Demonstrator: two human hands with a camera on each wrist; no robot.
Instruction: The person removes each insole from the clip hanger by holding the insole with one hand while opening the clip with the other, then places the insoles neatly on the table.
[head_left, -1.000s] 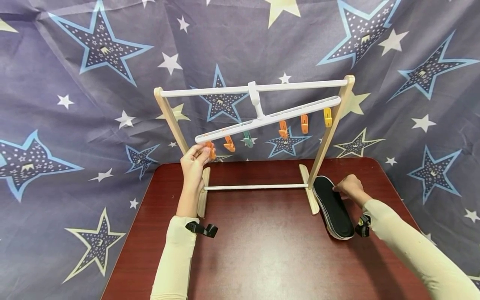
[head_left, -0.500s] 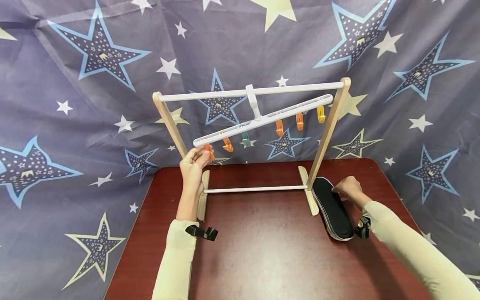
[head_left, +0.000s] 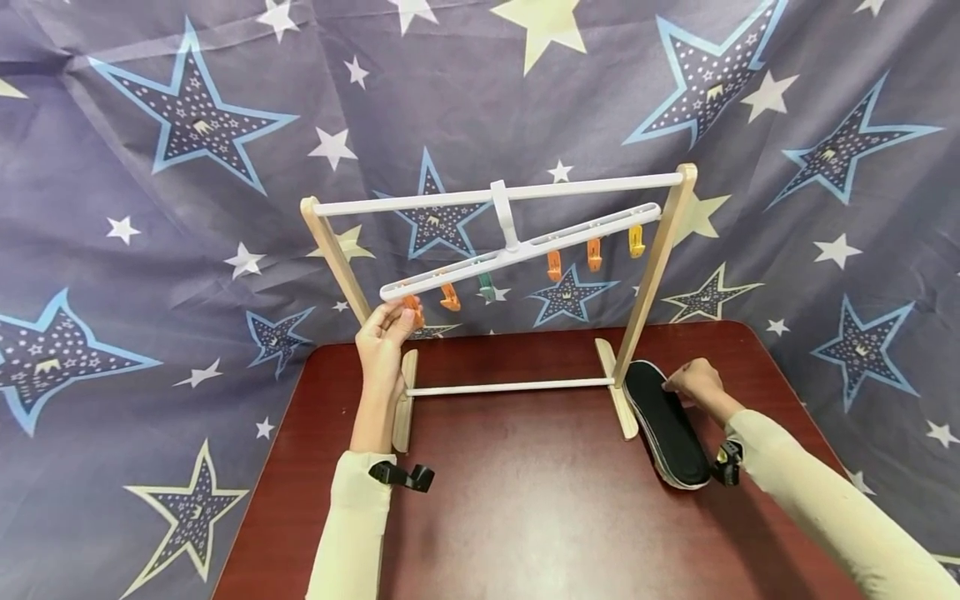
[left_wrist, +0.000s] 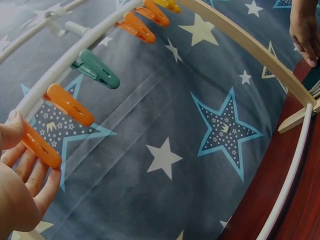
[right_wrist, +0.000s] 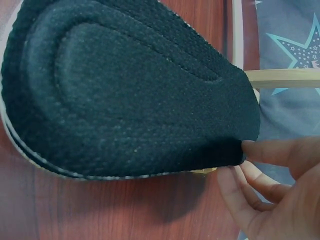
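Note:
A white clip hanger (head_left: 517, 252) hangs from the rack's top bar, its left end tilted low. Several clips dangle from it: orange clips (head_left: 449, 297), a green one (head_left: 486, 287) and a yellow one (head_left: 636, 242). With thumb and fingers my left hand (head_left: 382, 346) pinches the leftmost orange clip (left_wrist: 41, 145). At the right, my right hand (head_left: 697, 382) pinches the edge of a black insole (head_left: 666, 421) between thumb and fingers. Pale layered edges show beneath that insole; whether several are stacked is unclear.
The rack's wooden right post (head_left: 654, 275) and foot (head_left: 617, 392) stand close beside the insole. A white lower bar (head_left: 510, 387) crosses between the feet. Under everything lies a dark red table (head_left: 525, 492), with a star-patterned cloth (head_left: 187, 333) behind.
The hanger has swung slightly, its right end shifting left away from the post. Both hands keep their holds. The whole head view has shifted a little.

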